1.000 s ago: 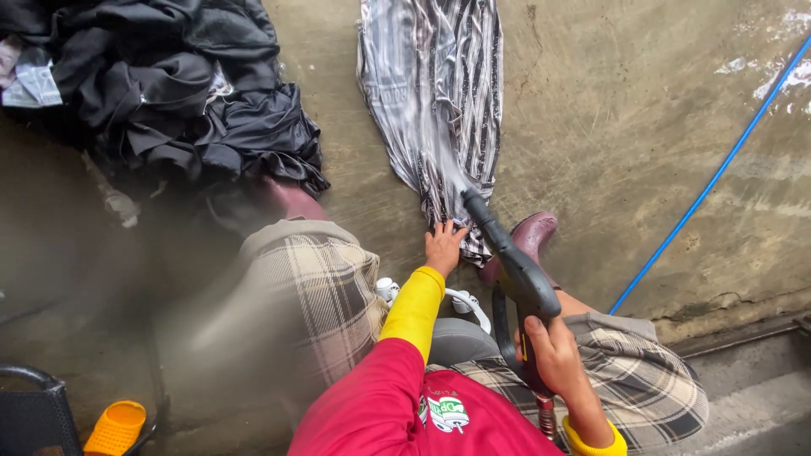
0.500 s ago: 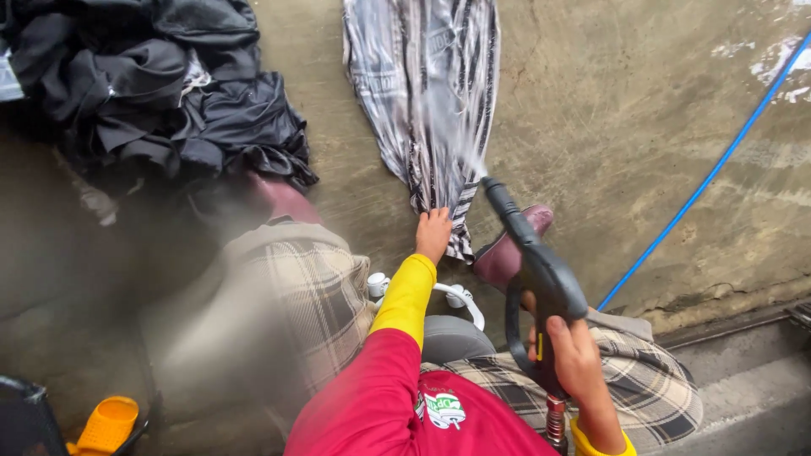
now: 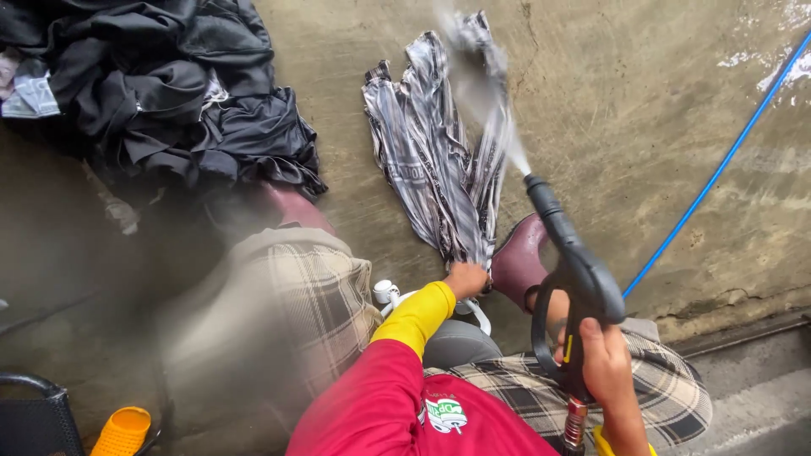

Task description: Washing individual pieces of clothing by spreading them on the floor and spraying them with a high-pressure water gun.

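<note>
Two hands busy: your left hand (image 3: 466, 279) pinched near end of striped cloth (image 3: 439, 160) on concrete floor (image 3: 617, 127); right hand (image 3: 604, 355) clenched spray gun (image 3: 574, 262) handle. Jet ran close past left fingers — slight swing risked hitting them, or flipping cloth from grip.

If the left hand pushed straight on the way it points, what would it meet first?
The left hand already pinches the near end of the striped cloth; going on, it would probably slide up that cloth along the wet concrete floor.
</note>
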